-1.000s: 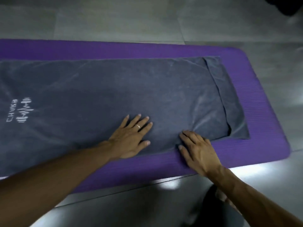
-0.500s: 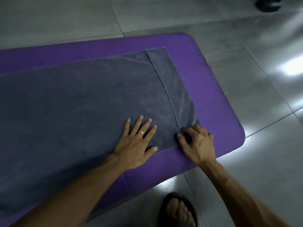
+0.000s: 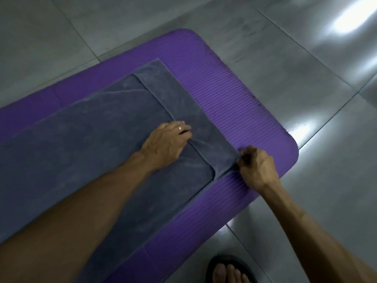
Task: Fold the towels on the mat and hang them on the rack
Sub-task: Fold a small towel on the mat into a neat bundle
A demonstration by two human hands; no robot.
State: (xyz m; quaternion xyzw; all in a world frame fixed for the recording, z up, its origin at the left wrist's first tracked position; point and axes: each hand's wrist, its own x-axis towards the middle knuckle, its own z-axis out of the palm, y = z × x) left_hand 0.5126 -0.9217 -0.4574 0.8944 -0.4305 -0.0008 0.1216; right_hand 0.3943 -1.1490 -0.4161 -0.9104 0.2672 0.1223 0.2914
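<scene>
A grey towel [image 3: 85, 139] lies spread flat along the purple mat [image 3: 240, 111], its right end folded back as a narrow flap [image 3: 179, 99]. My left hand [image 3: 167, 141], with a ring on one finger, grips the inner edge of that flap with curled fingers, and the cloth bunches under it. My right hand [image 3: 257, 166] pinches the flap's near corner at the towel's edge, lifting it slightly off the mat. No rack is in view.
Glossy grey floor tiles [image 3: 306, 58] surround the mat, with bright light reflections at the upper right. My foot in a dark sandal [image 3: 230, 270] stands on the floor just below the mat's near edge.
The view has swung right toward the mat's end. My left hand went from lying flat to gripping the flap's edge. My right hand closed on the flap's near corner.
</scene>
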